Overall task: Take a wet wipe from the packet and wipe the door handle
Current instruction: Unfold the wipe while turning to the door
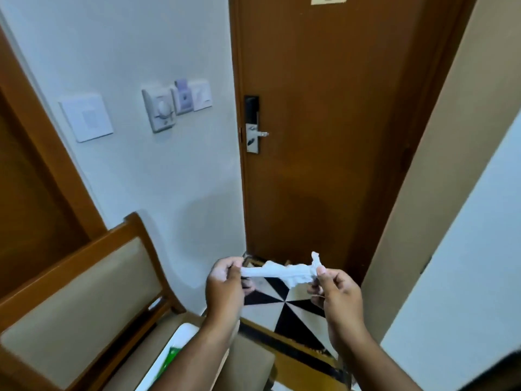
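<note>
Brown door (324, 114) filling upper centre, silver door handle (260, 134) mid-frame on its left edge; low centre, left hand (224, 286) and right hand (337, 294), fingers pinched on opposite ends of a stretched white wet wipe (277, 272)

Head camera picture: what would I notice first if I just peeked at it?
Probably the white wet wipe, stretched between the left hand and right hand low in the middle. Next, the big brown door straight ahead, with its silver door handle on its left edge, far above the wipe.
</note>
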A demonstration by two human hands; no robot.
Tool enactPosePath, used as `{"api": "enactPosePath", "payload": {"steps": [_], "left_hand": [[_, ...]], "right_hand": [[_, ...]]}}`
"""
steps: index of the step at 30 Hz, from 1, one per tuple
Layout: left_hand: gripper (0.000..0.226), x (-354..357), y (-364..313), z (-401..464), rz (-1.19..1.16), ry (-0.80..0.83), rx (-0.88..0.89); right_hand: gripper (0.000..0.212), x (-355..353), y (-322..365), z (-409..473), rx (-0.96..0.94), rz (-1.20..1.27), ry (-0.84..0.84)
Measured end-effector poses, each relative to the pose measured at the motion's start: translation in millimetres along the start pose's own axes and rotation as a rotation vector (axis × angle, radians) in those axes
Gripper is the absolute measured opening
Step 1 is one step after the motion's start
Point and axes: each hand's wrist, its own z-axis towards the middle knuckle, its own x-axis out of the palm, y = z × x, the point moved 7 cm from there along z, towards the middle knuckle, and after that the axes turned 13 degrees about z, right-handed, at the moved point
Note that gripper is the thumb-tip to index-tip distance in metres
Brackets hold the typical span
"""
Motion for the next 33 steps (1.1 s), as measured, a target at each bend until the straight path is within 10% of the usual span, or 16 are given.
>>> {"api": "enactPosePath", "payload": {"steps": [11,16,19,26,33], "left_hand": [[0.013,111,-17,56,-0.065,0.038,-0.145],[0.062,186,-54,36,0.244,0.52,0.135],[0.047,214,-60,34,0.344,0.785,0.165],[0.026,216,-59,94,0.224,0.6,0.07],[0.051,230,-75,164,0.116,0.356,0.096]], "right_hand": [[0.034,-53,46,109,0.12,0.31,0.124],[0.036,-37,65,147,0.134,0.256,0.265],[0.037,-30,64,165,0.197,0.222,0.286],[0.053,-16,55,216,0.2,0.081,0.163],[0.04,10,61,269,0.086,-0.042,0.214]]}}
